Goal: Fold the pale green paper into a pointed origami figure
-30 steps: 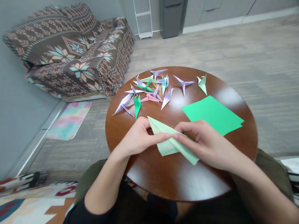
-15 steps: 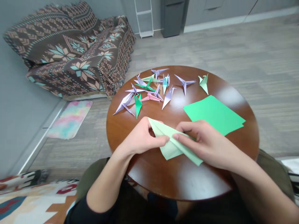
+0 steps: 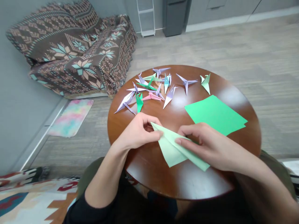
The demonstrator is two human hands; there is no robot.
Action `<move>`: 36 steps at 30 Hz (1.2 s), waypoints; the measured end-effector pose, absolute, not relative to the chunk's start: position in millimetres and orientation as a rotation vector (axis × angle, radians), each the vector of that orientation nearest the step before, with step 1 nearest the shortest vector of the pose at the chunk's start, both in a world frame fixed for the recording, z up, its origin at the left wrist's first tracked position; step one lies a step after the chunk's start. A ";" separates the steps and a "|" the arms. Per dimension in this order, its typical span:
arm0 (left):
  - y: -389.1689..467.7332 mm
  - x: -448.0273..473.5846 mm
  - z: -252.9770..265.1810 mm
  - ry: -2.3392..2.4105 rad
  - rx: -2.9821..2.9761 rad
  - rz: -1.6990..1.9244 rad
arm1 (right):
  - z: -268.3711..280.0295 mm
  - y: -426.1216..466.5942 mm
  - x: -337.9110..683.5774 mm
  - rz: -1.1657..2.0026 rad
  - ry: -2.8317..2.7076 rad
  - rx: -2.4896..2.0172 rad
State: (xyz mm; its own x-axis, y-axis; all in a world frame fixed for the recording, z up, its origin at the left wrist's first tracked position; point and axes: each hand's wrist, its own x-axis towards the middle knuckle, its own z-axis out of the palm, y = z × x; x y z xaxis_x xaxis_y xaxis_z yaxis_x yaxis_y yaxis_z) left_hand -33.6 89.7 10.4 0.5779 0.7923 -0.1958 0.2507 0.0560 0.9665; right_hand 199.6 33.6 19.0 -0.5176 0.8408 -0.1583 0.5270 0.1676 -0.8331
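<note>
A pale green sheet of origami paper (image 3: 174,152), partly folded, is held between my two hands over the near part of the round table. My left hand (image 3: 142,132) pinches its upper left end between thumb and fingers. On the right side, my right hand (image 3: 203,141) grips the folded edge, thumb on top and fingers behind it. The fold runs slantwise from upper left to lower right, with a loose flap hanging toward me. Beyond my right hand lie bright green paper sheets (image 3: 217,113), slightly fanned.
Several folded paper cranes in purple, green and pink, among them a pink crane (image 3: 151,96), cluster at the table's far left. A pale green crane (image 3: 206,83) stands apart at the far right. The brown table (image 3: 161,177) has a rounded edge. A draped sofa (image 3: 81,53) is beyond.
My left thumb has drawn back left along the paper, away from my right thumb. The paper has shifted slightly right and toward me, its lower flap showing more.
</note>
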 end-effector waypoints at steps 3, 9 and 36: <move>93.4 -38.9 11.0 0.948 1.508 0.562 | 19.3 33.1 200.5 1.310 -2.124 -1.300; 98.9 -47.2 15.1 0.963 1.538 0.631 | 18.7 33.7 198.8 1.322 -2.141 -1.303; 75.7 -15.8 2.2 0.773 1.377 0.565 | 22.8 33.4 199.0 1.321 -1.967 -1.350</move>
State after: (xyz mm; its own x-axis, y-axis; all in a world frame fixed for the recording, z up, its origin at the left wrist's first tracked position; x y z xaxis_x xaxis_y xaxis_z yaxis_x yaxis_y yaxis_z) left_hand -15.8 75.7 2.2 0.6397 0.7534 -0.1520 0.0834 0.1284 0.9882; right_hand 199.0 33.4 22.8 -0.4458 0.8790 -0.1690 0.4890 0.0810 -0.8685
